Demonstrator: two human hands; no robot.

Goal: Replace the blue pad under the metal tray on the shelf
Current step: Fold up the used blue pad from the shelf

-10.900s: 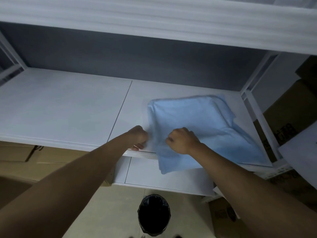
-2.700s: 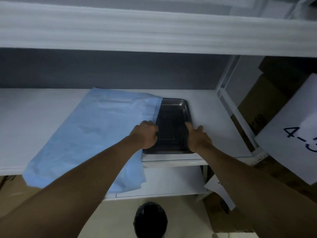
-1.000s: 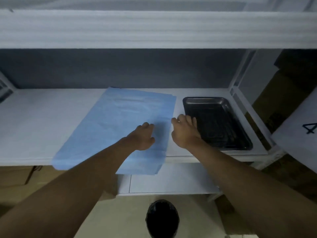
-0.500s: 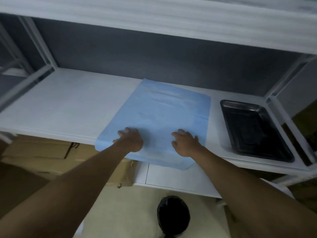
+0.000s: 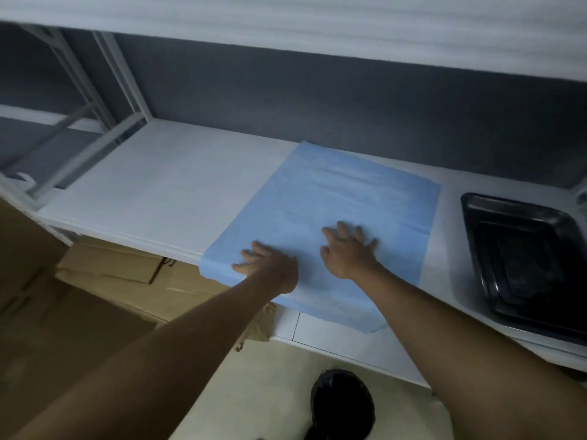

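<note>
A light blue pad (image 5: 333, 204) lies spread flat on the white shelf (image 5: 165, 192), its near edge hanging over the shelf's front. My left hand (image 5: 266, 265) rests palm down on the pad's near left part, fingers apart. My right hand (image 5: 347, 249) presses flat on the pad a little to the right, fingers spread. Neither hand grips anything. The dark metal tray (image 5: 524, 258) sits on the bare shelf to the right of the pad, apart from it and partly cut off by the frame edge.
A grey back wall closes the shelf behind, and an upper shelf board (image 5: 286, 23) overhangs. White frame posts (image 5: 104, 90) stand at the left end. Cardboard boxes (image 5: 104, 281) sit below the shelf at left. A black round object (image 5: 343, 404) is on the floor.
Both hands have slid apart slightly over the pad and opened flat. The view has swung left, so the tray now sits at the right edge.
</note>
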